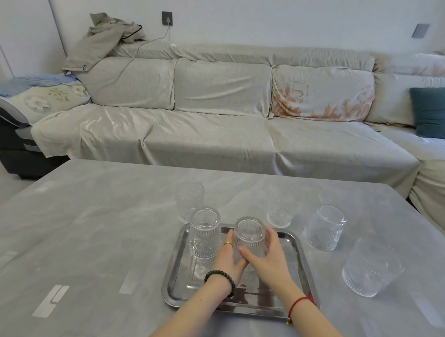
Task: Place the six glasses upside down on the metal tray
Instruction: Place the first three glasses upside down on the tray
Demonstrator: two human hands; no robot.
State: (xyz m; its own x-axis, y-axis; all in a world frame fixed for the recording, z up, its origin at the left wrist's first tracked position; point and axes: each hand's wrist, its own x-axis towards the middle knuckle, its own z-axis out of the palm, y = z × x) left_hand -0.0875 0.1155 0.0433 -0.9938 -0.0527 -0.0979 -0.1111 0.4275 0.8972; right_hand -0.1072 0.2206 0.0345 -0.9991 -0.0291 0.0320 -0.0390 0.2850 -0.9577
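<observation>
A metal tray point(299, 258) lies on the grey table in front of me. One ribbed clear glass point(204, 233) stands upside down in the tray's far left corner. Beside it, a second upside-down glass point(249, 237) is held between both hands: my left hand point(229, 260) on its left side, my right hand point(268, 257) on its right. Off the tray, a tall glass point(189, 200) stands behind the far left corner, a short glass point(280, 214) behind the far right edge, and two more glasses point(326, 227) point(371, 269) stand to the right.
The grey table point(86, 226) reaches out to my left and right. A long sofa point(218, 132) under a pale cover runs behind it, with a teal cushion point(438, 111) at the right and a jacket point(107, 38) draped over its left back.
</observation>
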